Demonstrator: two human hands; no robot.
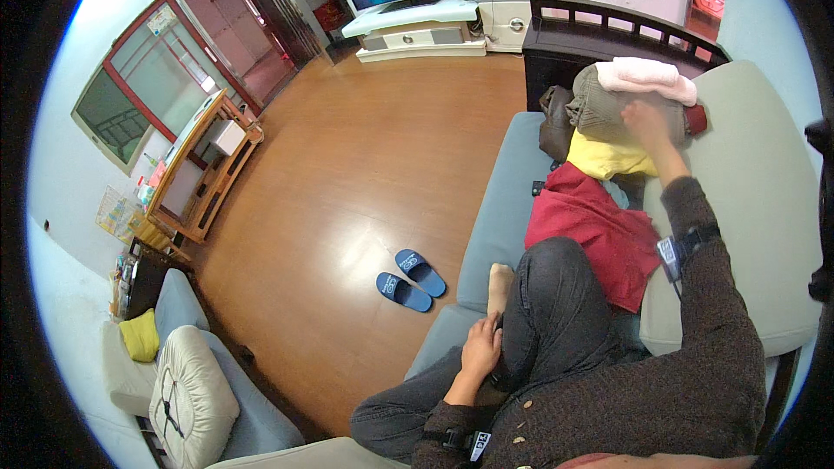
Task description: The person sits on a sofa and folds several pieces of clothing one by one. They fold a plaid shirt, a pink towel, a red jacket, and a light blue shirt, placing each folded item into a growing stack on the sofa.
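Observation:
My right hand (644,122), slightly blurred, is at the front of a rolled grey-green knit garment (596,101) on the sofa; whether its curled fingers grip any cloth cannot be made out. On top of that roll sits a folded pale pink towel (645,75). Yellow cloth (599,155) lies below it, and a crumpled red cloth (589,221) spreads towards my knee. A dark brown garment (556,120) is beside the roll. My left hand (481,346) rests at my crossed lower leg, near a beige-socked foot (500,283); its fingertips are partly hidden.
I sit on a blue-grey sofa seat (502,208) against a pale back cushion (749,208). Blue slides (410,280) lie on the wooden floor. A dark wooden cabinet (541,58) stands beyond the clothes. A small black object (537,188) lies by the red cloth.

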